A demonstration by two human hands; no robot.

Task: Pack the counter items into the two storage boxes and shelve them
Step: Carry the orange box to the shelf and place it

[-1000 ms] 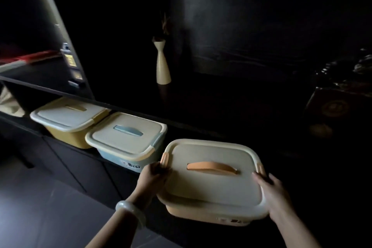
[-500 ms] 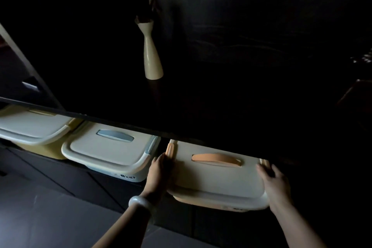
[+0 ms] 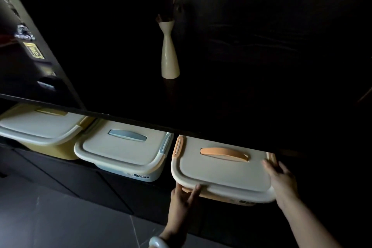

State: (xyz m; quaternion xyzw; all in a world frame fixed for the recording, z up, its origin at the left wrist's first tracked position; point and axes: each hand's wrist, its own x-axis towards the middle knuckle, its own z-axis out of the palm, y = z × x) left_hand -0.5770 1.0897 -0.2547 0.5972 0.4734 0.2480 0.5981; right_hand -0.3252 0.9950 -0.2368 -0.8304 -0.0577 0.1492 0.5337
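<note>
Head view: your left hand (image 3: 182, 200) at 6 o'clock, fingers straight, touches the orange box (image 3: 219, 173) at its front-left corner. Your right hand (image 3: 281, 182) at 4 o'clock lies flat on the lid's right edge, fingers relaxed. Box sits on the shelf beside the blue box (image 3: 122, 150); its handle runs 9-to-3.

Left hand (image 3: 184, 197): my forearm rises from below, pale bangle (image 3: 159, 242) at the wrist; fingers extended, fingertips pressed against the front lower-left corner of the orange box (image 3: 219, 169). Right hand (image 3: 281, 182): forearm enters from the lower right; palm laid flat, fingers straight, resting on the box's right front edge.
</note>
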